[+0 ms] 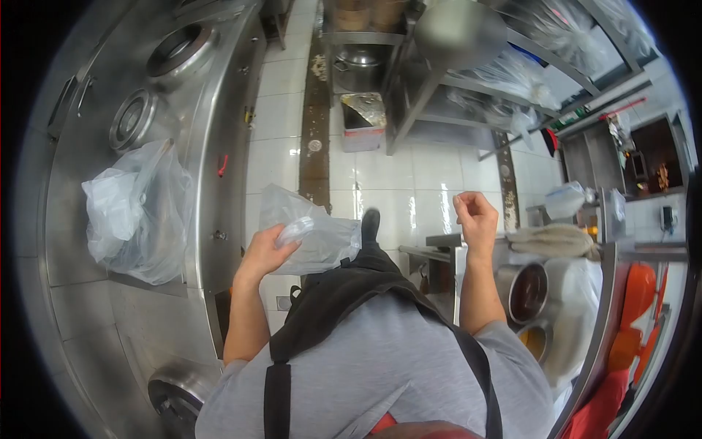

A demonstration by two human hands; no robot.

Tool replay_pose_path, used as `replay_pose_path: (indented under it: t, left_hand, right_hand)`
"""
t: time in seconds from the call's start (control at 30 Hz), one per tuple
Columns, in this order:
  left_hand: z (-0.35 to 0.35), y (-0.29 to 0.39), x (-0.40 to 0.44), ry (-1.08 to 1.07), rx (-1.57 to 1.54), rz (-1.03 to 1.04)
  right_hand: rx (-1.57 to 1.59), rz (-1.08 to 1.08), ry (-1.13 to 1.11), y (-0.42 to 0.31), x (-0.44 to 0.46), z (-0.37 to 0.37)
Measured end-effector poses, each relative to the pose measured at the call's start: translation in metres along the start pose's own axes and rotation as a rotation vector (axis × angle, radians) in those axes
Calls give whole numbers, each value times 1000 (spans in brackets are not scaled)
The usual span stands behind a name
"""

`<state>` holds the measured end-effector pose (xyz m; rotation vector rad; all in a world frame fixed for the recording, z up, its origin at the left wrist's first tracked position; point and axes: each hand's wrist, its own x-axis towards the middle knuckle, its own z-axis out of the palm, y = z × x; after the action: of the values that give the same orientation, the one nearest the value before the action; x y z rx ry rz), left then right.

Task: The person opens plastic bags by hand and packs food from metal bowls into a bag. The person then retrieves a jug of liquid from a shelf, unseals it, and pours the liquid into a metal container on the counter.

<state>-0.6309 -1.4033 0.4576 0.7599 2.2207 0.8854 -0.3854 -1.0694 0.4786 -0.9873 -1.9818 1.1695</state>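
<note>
My left hand [269, 252] is closed on the top of a clear plastic bag [322, 241], which hangs over the tiled floor in front of my dark apron. My right hand [475, 214] is raised apart from it, fingers curled with the fingertips close together; whether anything small is between them cannot be made out. On the steel counter at the left lies another clear plastic bag [164, 219] with a white bag [113, 212] on it. That bag is not touched by either hand.
Two round metal pots [183, 51] are set in the left counter [219, 110]. A foil-topped box [363, 135] stands on the floor ahead, near steel shelving [424, 95]. At the right are a pot of dark red contents [528, 293], a towel [552, 241] and orange utensils [638, 293].
</note>
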Motion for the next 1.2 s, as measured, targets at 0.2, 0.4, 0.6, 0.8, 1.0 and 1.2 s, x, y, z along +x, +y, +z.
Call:
replay_pose_path:
  t: [0.2,0.4,0.6,0.8,1.0,1.2]
  left_hand:
    - [-20,-22,52,329,-183,-310]
    - [-40,-3,125,397,-196,-447]
    - [-67,17,166,461,-100,-604]
    - [-69,45,158,542,-86,-807]
    - [-73,55,168,538,-82,-897]
    - [-62,52,217,367,63,-601]
  right_hand:
    - [81,-46,-85,26,120,85]
    - [182,-50,-165,60,263,191]
    - [-33,-128,-182,193,383,330]
    - [-130,410,-299,244,422,378]
    - [-717,63,-819,340,348,373]
    - [-195,82,-1000,217,257,354]
